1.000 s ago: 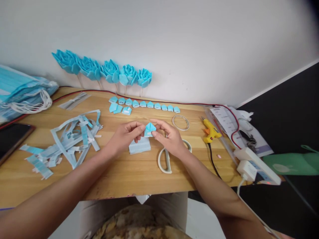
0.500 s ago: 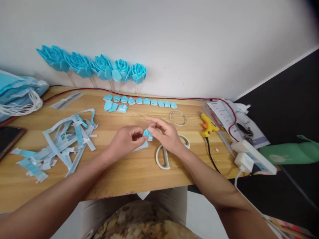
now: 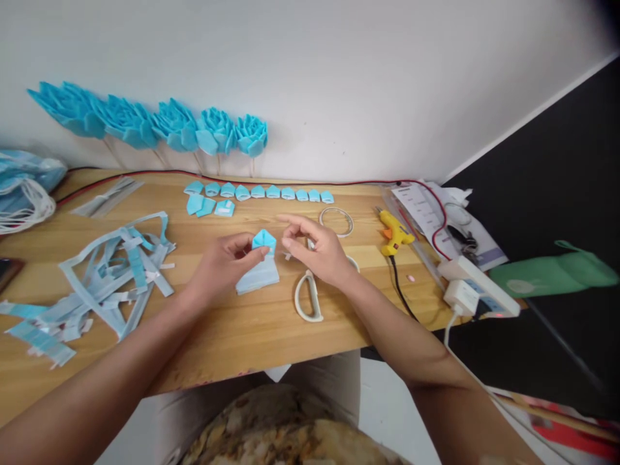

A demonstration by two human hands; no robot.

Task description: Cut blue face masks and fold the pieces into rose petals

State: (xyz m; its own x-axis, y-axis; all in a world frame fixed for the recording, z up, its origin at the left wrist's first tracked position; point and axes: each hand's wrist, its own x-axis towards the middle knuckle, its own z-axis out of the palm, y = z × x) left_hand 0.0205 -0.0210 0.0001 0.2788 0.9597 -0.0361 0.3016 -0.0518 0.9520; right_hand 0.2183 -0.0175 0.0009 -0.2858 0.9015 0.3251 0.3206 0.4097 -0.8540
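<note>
My left hand [image 3: 220, 263] pinches a small folded blue petal [image 3: 264, 241] above the wooden table [image 3: 252, 323]. My right hand [image 3: 317, 250] hovers just right of the petal, thumb and forefinger close together, and I cannot make out anything between them. Under the hands lies a small stack of pale blue fabric squares [image 3: 259, 278]. White-handled scissors [image 3: 307, 297] lie partly under my right wrist.
A row of finished blue petals [image 3: 261, 192] lines the table's far side below blue fabric flowers [image 3: 169, 123] on the wall. Cut mask strips [image 3: 101, 271] lie left, a tape ring [image 3: 336, 221], yellow glue gun [image 3: 393, 231] and power strip [image 3: 477, 287] right.
My right hand has let go of the petal and drawn slightly right; my left hand keeps it and has raised it. The camera has turned rightward.
</note>
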